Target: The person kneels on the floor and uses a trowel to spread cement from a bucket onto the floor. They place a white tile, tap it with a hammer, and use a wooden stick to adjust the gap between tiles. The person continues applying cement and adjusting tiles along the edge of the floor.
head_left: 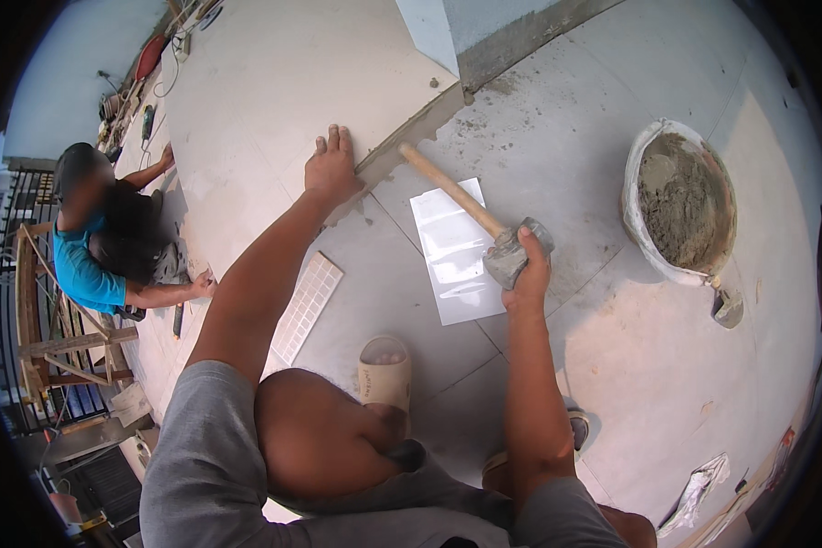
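The left hand [331, 173] rests palm down, grasping nothing, on a large beige flat slab [274, 100], near the slab's right edge. The right hand [528, 274] is clenched round the dark grey blocky head of a pale wooden-handled mallet [470, 205], its handle crossing over a glossy white rectangular sheet [449, 260] on the grey tiled floor [447, 361]. Rightward stands a round white-rimmed bucket [632, 215] of grey mortar [680, 196].

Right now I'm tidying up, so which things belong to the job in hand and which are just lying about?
In use, or likely so:
mallet, its head in the right hand
large pale slab, under the left hand
bucket of grey mortar, probably

Apparently just lying about:
glossy white sheet
gridded panel
crumpled whitish wrapping
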A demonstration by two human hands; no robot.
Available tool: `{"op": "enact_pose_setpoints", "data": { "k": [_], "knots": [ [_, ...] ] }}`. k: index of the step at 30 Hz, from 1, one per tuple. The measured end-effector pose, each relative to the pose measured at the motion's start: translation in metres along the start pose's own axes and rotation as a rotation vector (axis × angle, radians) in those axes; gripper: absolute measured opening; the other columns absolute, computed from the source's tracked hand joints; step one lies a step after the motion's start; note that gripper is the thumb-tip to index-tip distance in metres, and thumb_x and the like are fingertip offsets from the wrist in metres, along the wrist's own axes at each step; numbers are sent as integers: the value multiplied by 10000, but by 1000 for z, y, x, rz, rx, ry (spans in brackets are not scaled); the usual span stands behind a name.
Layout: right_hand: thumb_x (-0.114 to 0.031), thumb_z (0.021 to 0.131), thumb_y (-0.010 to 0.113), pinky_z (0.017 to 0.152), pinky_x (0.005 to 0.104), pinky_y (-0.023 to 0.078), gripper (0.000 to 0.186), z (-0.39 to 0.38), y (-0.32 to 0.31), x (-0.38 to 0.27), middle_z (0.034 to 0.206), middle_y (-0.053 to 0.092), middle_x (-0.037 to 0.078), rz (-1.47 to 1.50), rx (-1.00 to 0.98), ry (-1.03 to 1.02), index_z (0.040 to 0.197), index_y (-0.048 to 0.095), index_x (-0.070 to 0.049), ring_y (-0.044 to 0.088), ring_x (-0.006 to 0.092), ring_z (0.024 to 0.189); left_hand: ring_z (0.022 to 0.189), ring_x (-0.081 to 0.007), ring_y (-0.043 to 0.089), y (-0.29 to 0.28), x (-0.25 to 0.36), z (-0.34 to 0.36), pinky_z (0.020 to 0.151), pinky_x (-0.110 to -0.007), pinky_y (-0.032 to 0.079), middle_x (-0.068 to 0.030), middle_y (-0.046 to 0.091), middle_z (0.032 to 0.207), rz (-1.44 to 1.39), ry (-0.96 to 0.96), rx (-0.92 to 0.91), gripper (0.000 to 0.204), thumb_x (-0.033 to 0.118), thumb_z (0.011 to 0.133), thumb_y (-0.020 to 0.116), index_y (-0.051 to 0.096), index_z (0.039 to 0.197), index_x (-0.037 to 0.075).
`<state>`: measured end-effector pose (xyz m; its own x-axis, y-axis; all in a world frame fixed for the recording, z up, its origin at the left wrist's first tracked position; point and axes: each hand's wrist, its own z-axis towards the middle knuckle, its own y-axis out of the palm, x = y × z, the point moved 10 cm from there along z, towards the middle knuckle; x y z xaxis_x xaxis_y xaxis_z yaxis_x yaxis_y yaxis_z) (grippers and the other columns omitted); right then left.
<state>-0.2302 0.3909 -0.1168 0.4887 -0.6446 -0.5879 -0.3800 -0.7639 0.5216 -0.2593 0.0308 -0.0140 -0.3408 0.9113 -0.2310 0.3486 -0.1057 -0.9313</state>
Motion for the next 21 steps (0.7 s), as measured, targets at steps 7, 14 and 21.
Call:
{"op": "enact_pose_setpoints", "data": {
  "k": [7,14,21],
  "knots": [
    [-248,830,706,650,393,541,268,0,-1,5,865,598,85,17,-58,6,977,582,-61,616,229,735,1466,-319,199,13,-52,0,1196,-408,227,-187,110,1601,-597,100,-294,1254,498,563,831,186,1522,12],
    [-246,832,706,622,384,531,292,-12,2,14,852,585,80,62,-36,-8,996,573,-45,605,219,726,1473,-303,178,35,-64,-51,1200,-389,211,-168,154,1598,-365,199,-23,1161,429,619,818,207,1519,24],
    [-267,858,675,685,412,526,258,-15,3,22,894,581,82,81,-58,28,992,565,-76,592,229,782,1459,-318,209,45,-84,-71,1194,-394,228,-176,204,1578,-246,20,172,933,296,778,755,233,1511,49]
  ]
}}
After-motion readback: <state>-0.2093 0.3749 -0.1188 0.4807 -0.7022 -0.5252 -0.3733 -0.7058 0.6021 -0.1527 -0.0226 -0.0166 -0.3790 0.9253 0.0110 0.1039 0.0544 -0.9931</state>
